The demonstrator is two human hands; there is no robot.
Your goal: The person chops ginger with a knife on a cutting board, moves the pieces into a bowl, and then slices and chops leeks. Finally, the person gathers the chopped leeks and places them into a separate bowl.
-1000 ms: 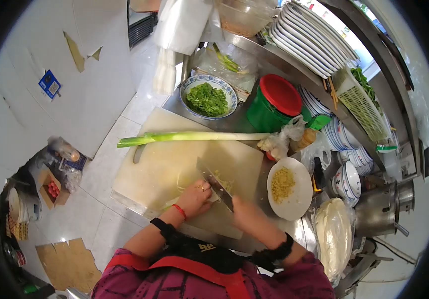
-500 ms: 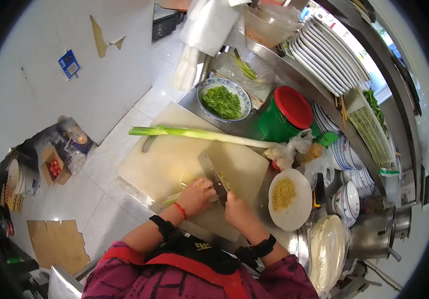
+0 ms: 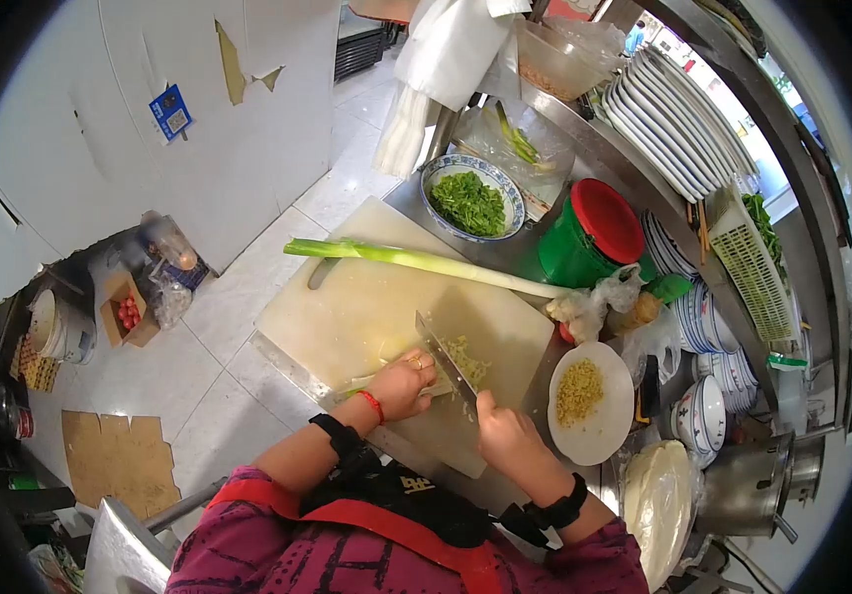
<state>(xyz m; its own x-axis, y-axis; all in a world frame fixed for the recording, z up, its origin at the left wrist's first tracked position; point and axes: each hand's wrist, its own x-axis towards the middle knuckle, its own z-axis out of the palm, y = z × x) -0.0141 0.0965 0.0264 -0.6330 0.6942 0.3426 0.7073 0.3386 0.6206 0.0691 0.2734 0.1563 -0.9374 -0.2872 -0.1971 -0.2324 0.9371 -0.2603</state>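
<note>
My right hand (image 3: 507,436) grips the handle of a kitchen knife (image 3: 449,358) with a broad blade, over the pale cutting board (image 3: 347,312). Beside the blade, my left hand (image 3: 402,387) has its fingers curled down on pale green-white stalk pieces, likely leek, mostly hidden under the palm. Finely chopped bits (image 3: 469,364) lie on the board just right of the blade. Across the board's far side rests a long whole leek (image 3: 416,260), green end to the left and white end to the right.
Right of the board stands a white dish (image 3: 606,396) of chopped yellowish bits. Behind are a patterned bowl of chopped greens (image 3: 470,203) and a green tub with a red lid (image 3: 604,220). Stacked plates (image 3: 678,124), bowls (image 3: 700,411) and a steel pot (image 3: 743,485) line the right.
The whole view has shifted, with the scene lying further right. The knife blade now shows more edge-on, and more chopped bits show to its right. My left hand stays on the stalks.
</note>
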